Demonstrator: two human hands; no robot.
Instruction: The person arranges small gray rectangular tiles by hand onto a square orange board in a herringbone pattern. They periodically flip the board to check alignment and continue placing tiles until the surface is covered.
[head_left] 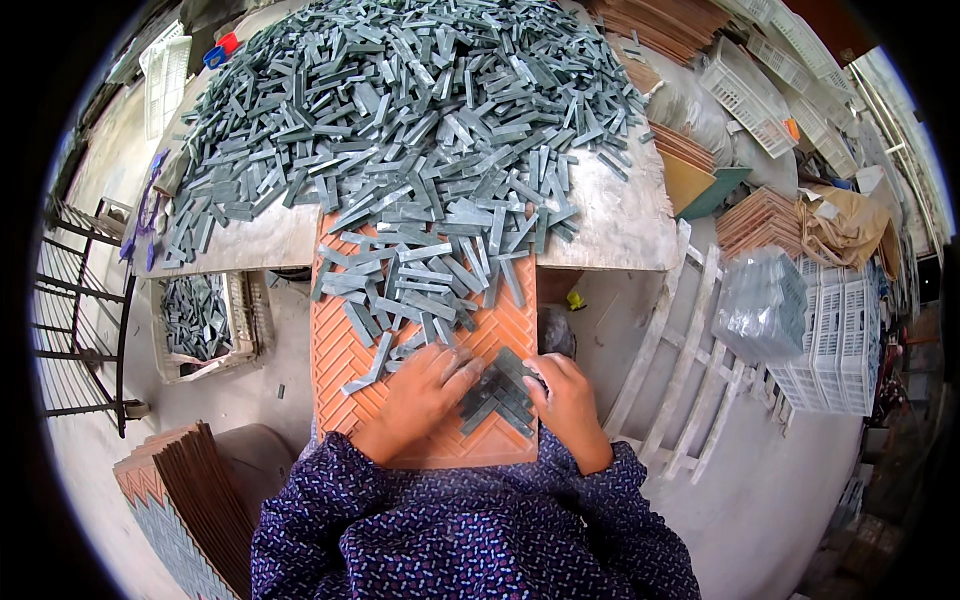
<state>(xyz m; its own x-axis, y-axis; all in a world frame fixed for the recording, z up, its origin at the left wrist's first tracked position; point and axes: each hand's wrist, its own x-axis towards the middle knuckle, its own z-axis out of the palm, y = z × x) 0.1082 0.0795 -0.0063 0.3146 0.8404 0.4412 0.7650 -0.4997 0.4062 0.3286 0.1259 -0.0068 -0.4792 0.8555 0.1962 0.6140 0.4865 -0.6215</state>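
Observation:
An orange tray (345, 300) with herringbone grooves lies in front of me, its far part under loose grey-green strip tiles (425, 275). Near its right edge, several darker strips form a fitted herringbone patch (498, 402). My left hand (425, 392) is at the left side of this patch, palm down, fingers bent and close together; what its fingertips hold, if anything, is hidden. On the patch's right side, my right hand (570, 402) is closed, with thumb and forefinger pinched around the dark end of a strip tile.
A big heap of strip tiles (400, 100) covers the pale table (620, 225). At left stand a crate of tiles (240, 315), a black metal rack (85, 320) and stacked trays (190, 490). Wooden slats (665, 350) and white crates (825, 350) are at right.

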